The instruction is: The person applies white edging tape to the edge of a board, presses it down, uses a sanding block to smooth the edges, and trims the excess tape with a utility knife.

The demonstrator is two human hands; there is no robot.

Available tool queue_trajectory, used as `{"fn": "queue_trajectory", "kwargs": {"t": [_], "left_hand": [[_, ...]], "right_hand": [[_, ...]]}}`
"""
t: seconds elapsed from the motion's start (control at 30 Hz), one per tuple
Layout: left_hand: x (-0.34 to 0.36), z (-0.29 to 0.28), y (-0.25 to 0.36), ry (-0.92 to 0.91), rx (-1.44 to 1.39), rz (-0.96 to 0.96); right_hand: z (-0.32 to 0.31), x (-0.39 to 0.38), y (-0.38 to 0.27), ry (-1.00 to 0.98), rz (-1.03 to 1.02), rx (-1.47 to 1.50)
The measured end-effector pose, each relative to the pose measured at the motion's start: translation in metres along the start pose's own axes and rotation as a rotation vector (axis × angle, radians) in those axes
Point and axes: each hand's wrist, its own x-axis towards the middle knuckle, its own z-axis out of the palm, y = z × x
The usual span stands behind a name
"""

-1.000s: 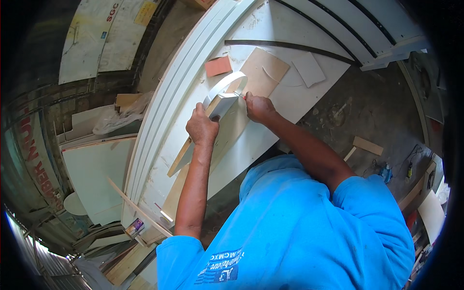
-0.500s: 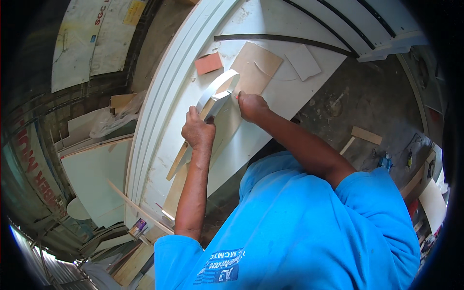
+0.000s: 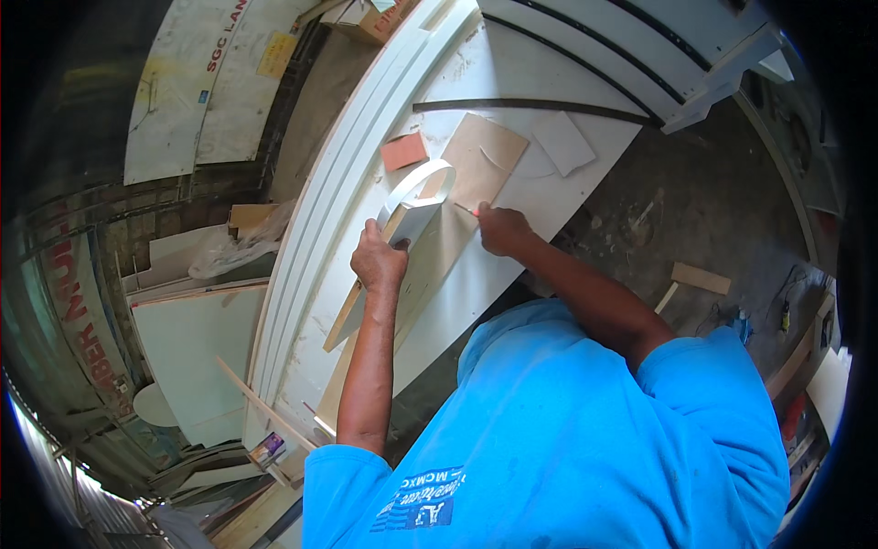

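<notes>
I have the left hand (image 3: pixel 380 259) clamped around a narrow board (image 3: pixel 419 224) over the white bench (image 3: pixel 448 306), a white strip (image 3: pixel 402 188) looping at its far end. My right hand (image 3: pixel 505 231) is curled round a thin tool (image 3: pixel 467 210) near that end. Beyond lies a reddish block (image 3: pixel 404 152); farther off, a cardboard carton (image 3: pixel 361 20), its contents hidden from me.

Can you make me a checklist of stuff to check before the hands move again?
1. Left hand gripping the white-faced, wooden-edged long board: ok.
2. Right hand holding the thin, red-ended small tool: ok.
3. Tool's tip away from the left hand: ok, there's a gap.
4. Flat white bendy strip lying flat: not ok, it arches in a loop.
5. Orange-red rectangular box away from the tool: ok.
6. Tool's tip sharp: cannot tell, too small.
</notes>
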Motion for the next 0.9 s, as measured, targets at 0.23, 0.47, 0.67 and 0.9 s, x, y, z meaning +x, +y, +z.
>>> {"fn": "queue_trajectory", "kwargs": {"t": [0.23, 0.47, 0.67, 0.9], "left_hand": [[0.004, -0.008, -0.013, -0.043, -0.098, 0.06], [0.0, -0.01, -0.027, -0.079, -0.323, 0.135], [-0.017, -0.016, -0.036, -0.118, -0.654, 0.079], [-0.051, 0.002, -0.056, 0.027, -0.225, 0.215]], "right_hand": [[-0.061, 0.016, 0.015, 0.257, 0.157, -0.017], [-0.071, 0.02, -0.025, 0.641, 0.091, 0.167], [-0.069, 0.007, -0.104, 0.128, 0.452, 1.126], [-0.077, 0.001, -0.113, 0.406, 0.368, 1.333]]}}
